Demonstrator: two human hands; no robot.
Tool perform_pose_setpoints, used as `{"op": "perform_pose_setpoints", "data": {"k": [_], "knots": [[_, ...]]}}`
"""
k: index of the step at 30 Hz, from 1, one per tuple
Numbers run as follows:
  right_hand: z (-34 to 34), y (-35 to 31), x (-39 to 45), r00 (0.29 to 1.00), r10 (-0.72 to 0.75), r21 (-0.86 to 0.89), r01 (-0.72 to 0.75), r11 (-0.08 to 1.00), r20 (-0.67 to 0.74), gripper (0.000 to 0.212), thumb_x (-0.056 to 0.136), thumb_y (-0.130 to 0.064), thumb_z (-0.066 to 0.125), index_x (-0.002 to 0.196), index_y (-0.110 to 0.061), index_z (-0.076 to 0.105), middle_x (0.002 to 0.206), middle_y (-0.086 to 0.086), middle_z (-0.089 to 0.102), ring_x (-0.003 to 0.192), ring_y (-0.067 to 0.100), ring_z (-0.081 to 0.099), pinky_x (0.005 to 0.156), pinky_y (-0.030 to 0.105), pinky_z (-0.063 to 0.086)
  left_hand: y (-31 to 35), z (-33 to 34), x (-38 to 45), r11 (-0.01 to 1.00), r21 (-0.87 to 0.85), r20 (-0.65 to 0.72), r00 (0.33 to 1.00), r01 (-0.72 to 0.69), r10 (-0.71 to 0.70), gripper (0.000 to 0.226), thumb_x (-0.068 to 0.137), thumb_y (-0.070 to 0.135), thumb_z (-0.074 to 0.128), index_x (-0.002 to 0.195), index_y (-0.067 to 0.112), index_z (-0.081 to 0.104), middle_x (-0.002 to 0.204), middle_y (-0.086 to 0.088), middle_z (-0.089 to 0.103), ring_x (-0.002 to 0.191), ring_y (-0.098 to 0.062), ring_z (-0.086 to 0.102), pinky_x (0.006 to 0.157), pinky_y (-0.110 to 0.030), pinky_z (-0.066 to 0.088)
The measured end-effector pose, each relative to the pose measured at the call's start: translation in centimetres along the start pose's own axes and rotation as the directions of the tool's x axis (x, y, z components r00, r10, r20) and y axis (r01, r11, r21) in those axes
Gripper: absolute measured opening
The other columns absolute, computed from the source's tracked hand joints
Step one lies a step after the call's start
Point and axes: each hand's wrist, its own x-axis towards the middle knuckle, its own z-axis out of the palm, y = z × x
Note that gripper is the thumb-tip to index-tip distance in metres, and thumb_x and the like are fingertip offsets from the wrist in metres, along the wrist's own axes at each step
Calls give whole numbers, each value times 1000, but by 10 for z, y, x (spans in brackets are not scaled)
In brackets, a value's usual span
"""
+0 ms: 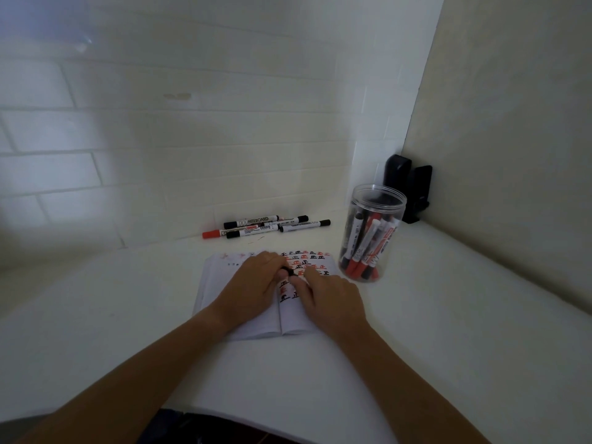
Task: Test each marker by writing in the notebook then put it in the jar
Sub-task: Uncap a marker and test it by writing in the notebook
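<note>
Both hands, left (256,283) and right (330,299), are pinching a marker (287,271) over the notebook (253,325), likely capping; next, the jar (371,232) beyond the right hand.

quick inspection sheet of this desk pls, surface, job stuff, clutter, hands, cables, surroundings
surface: white table, faint marks near the loose markers
job's things: open notebook with red and black test marks; clear jar, no lid on, holding many markers; loose markers by the wall
clutter: black object in the corner, kind unclear
hands: left hand and right hand meet on a small black part over the page
cables: nothing seen
surroundings: white tiled wall, plain side wall
</note>
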Motion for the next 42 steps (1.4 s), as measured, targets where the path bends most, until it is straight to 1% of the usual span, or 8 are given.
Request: {"op": "perform_pose_setpoints", "data": {"k": [8,10,13,18,23,28,33,42], "knots": [[-21,22,-2,987,141,302,-156,940,73,43,108,-21,44,151,-26,44,120,2,62,102,16,62,83,22,52,-16,11,-2,974,131,29,982,184,-189,23,96,31,51,114,33,65,120,10,59,113,-10,50,98,-42,42],[-26,25,-1,994,108,339,-99,936,-8,34,107,-18,47,139,-25,57,112,1,64,96,15,62,77,8,43,-18,8,-1,964,154,115,966,215,-233,34,97,39,38,122,36,60,135,8,54,128,-13,46,107,-45,34],[-22,29,1,987,121,516,-48,855,-108,24,104,-21,46,115,-21,68,102,-4,68,85,8,65,71,13,49,-21,1,2,957,207,310,914,202,-260,41,100,48,28,135,39,46,154,7,37,146,-19,28,117,-48,23],[-27,29,0,955,288,767,-239,595,74,43,98,4,47,123,-24,67,105,-2,73,87,15,74,70,38,63,-23,0,-9,947,238,348,892,214,-289,58,96,60,11,149,42,26,163,13,17,152,-12,8,122,-49,8],[-26,28,0,934,334,752,-308,583,123,11,96,-21,70,102,-20,60,72,1,66,64,5,61,59,20,50,-24,1,-8,950,242,354,894,196,-274,48,103,52,20,150,42,24,164,12,15,152,-11,6,123,-49,6],[-34,33,2,817,496,769,-510,386,293,27,104,-33,55,91,-15,71,57,-4,56,51,3,52,54,18,45,-25,0,-8,956,216,348,899,198,-265,60,93,63,11,146,43,30,162,14,19,152,-11,8,123,-50,7],[-38,43,0,794,480,727,-572,380,373,17,103,-17,54,96,-11,68,71,11,72,45,21,57,42,25,45,-30,-2,-4,964,188,366,897,189,-247,55,93,65,19,143,45,32,162,14,21,152,-11,9,122,-54,4],[-37,43,-6,730,576,564,-668,486,368,22,91,-17,66,82,3,64,57,12,67,36,18,58,37,25,47,-31,-2,-3,963,183,372,893,196,-253,61,87,71,18,141,48,34,161,15,22,151,-11,10,121,-55,7]]}}
